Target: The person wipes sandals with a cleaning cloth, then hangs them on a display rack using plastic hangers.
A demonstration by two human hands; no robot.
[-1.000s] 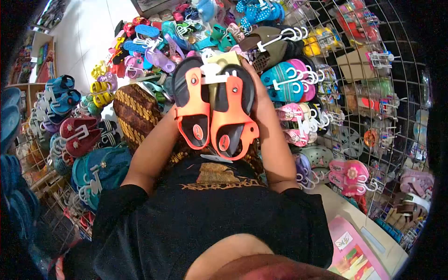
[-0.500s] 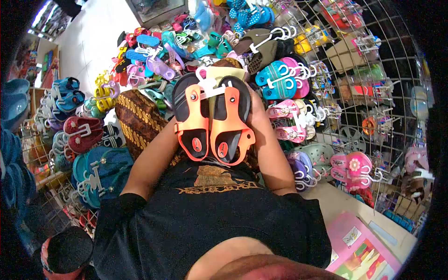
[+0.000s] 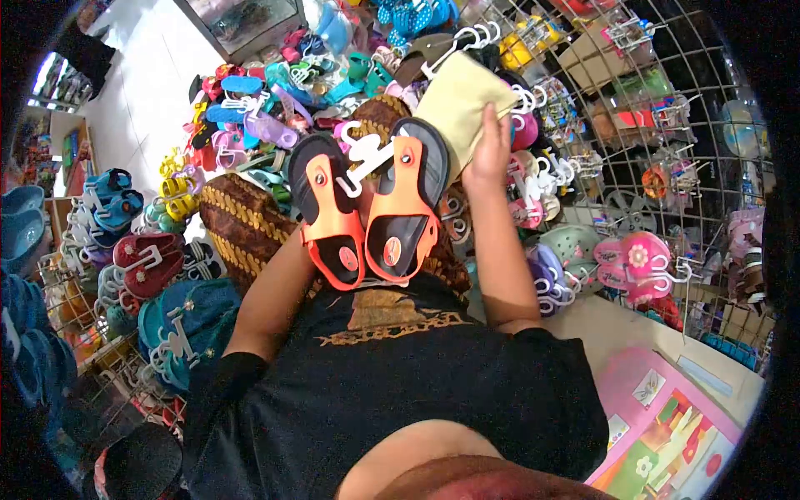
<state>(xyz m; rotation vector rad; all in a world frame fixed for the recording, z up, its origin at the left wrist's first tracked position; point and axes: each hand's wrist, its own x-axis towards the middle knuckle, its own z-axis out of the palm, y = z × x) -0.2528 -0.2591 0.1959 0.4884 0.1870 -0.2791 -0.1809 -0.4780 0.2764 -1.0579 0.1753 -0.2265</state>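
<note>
A pair of orange and black sandals (image 3: 337, 223), joined by a white plastic hanger (image 3: 367, 158), lies soles down in front of my chest. My left hand (image 3: 303, 252) supports them from underneath; its fingers are hidden behind the soles. To the right, my right hand (image 3: 490, 154) grips a pale yellow cloth (image 3: 457, 104), folded, with the fingers closed over its right edge. The cloth is apart from the straps and sits just beyond the right sandal's heel end.
A heap of colourful children's shoes (image 3: 258, 108) lies ahead on the floor. Wire racks hung with packets (image 3: 650, 117) stand at the right. Teal sandals (image 3: 179, 325) and red shoes (image 3: 148, 262) hang at the left. A pink box (image 3: 658, 417) is at the lower right.
My right hand has come away from the sandals and moved right with the yellow cloth, which was behind them. The sandals have shifted slightly left and tilted, staying with my left hand.
</note>
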